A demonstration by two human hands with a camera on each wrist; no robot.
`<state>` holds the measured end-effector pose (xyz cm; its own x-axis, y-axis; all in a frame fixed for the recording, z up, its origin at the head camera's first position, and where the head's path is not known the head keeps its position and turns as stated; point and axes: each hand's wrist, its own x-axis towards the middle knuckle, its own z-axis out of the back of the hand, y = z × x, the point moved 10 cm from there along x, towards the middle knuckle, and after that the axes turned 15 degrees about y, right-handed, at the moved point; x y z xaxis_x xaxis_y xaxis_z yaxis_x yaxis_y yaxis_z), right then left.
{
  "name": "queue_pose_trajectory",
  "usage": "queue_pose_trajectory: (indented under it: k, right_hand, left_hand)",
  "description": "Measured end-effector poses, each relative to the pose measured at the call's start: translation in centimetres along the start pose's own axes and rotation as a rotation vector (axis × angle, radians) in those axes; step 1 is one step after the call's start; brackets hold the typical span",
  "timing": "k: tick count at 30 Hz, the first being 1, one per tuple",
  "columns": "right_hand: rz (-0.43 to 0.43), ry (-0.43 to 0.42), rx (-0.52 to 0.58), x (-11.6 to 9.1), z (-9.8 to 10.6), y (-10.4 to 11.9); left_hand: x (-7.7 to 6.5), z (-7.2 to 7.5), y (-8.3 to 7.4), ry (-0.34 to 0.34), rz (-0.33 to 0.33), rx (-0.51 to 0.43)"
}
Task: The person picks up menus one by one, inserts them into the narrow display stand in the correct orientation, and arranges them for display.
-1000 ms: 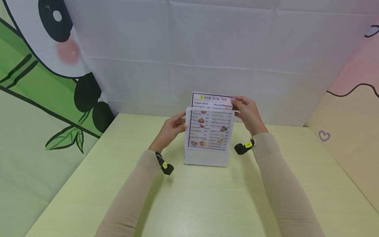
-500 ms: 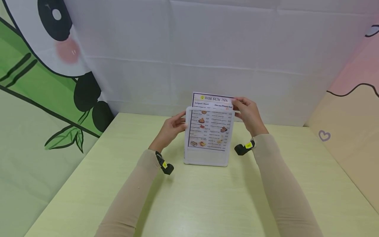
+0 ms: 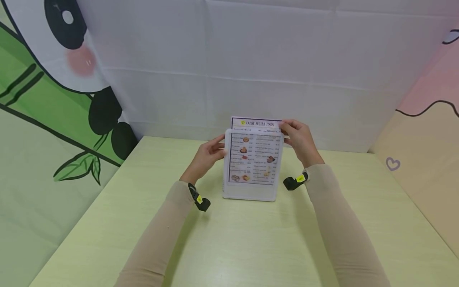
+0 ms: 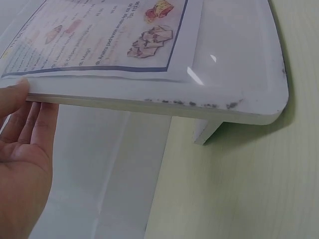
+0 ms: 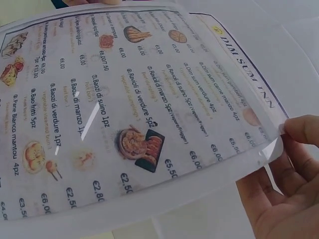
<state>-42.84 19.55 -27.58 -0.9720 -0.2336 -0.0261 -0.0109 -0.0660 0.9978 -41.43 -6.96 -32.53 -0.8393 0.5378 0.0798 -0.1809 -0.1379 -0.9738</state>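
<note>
A white menu stand (image 3: 250, 192) with a clear front stands upright on the table, its back leg showing in the left wrist view. Partly inside it is a printed menu sheet (image 3: 255, 159), whose "DIM SUM INN" heading sticks out above the stand's top edge. My left hand (image 3: 204, 158) grips the stand's left edge, thumb in front and fingers behind (image 4: 42, 127). At the upper right, my right hand (image 3: 300, 140) pinches the menu sheet's top corner between thumb and fingers. Its lower fingers (image 5: 259, 196) lie behind the stand's corner.
The pale wooden table (image 3: 222, 243) reaches back to a white cloth backdrop (image 3: 258, 71). Printed cartoon cloths stand along the left and right sides. A small black wrist camera (image 3: 202, 204) is strapped to the left wrist, another camera (image 3: 295, 182) to the right.
The menu sheet has slid down in the stand, so less of it shows above the top edge. My right hand has lowered slightly with it; the left hand and stand stay put.
</note>
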Motion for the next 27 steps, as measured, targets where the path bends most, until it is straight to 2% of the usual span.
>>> queue_pose_trajectory:
  k: [27]
  right_hand:
    - [0.028, 0.032, 0.073, -0.4, -1.1, -1.2]
  left_hand:
    - [-0.2, -0.1, -0.2, -0.001, -0.005, -0.004]
